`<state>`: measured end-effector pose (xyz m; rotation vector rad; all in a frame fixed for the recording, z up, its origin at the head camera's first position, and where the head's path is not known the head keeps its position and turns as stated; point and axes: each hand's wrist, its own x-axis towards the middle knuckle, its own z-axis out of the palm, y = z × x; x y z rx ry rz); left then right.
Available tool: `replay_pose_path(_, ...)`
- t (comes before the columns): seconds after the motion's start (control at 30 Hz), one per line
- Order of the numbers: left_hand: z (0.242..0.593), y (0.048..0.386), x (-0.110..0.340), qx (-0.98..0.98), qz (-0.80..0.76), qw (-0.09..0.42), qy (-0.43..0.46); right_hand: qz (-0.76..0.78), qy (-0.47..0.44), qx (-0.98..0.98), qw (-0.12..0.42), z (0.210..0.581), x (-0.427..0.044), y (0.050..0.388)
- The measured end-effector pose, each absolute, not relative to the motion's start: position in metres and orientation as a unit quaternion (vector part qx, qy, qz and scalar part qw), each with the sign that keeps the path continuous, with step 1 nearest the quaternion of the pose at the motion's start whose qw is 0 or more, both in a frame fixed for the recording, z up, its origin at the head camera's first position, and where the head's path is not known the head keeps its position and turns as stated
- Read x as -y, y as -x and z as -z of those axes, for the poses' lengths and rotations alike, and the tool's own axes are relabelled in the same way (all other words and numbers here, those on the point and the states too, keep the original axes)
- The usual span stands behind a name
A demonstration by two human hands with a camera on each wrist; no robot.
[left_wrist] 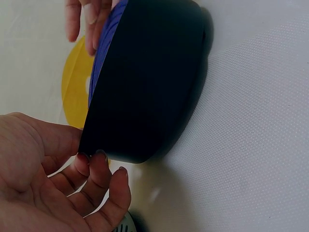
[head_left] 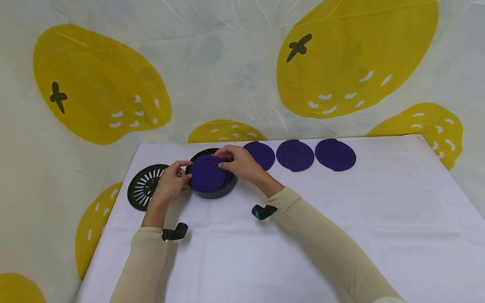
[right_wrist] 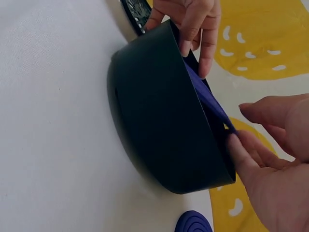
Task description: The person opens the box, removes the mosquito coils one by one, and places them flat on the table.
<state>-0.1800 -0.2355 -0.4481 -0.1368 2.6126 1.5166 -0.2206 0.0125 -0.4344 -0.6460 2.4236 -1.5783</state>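
Right hand [head_left: 243, 162]: thumb and fingers pinching the right edge of a purple spiral coil [head_left: 207, 173], index raised off it in the right wrist view. Left hand [head_left: 169, 182]: fingers bent, thumb and index reaching over the rim at the coil's left edge; we can't tell whether they pinch it or only touch it, tips are partly hidden.

Coil is a thin flat disc, matte, concentric ridges winding to the centre. It sits over the mouth of a round dark tin [head_left: 216, 193], tilted, right side up, left side down inside the rim. We see more purple below it in the tin. Tin is shallow, straight-walled, smooth, dark with a greenish cast up close.

Just left of the tin, partly behind the left hand: a black round lid [head_left: 146, 187], radial slots cut through it. To the right, three more coils [head_left: 295, 155] lie flat in a row along the far edge, the nearest partly covered by the right hand.

All on a bench [head_left: 391, 217] under white cloth, fine weave, faint creases. Beige sleeves [head_left: 139, 264], a black camera [head_left: 177, 231] at each wrist. Behind, we have a wrinkled pale curtain [head_left: 223, 80] with big yellow fruit prints.
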Motion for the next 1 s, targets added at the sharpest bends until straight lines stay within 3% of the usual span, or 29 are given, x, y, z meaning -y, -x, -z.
replay_pose_path(0.3, 0.448, 0.178, 0.234, -0.861, -0.503, 0.060, 0.045, 0.504, 0.197, -0.833, 0.113, 0.432, -0.007, 0.215)
replay_pose_path(0.63, 0.448, 0.177, 0.235, -0.864, -0.498, 0.059, 0.048, 0.587, 0.143, -0.782, 0.150, 0.426, -0.017, 0.213)
replay_pose_path(1.0, 0.447, 0.178, 0.235, -0.867, -0.495, 0.054, 0.040, 0.612, 0.140, -0.767, 0.135, 0.416, -0.034, 0.211)
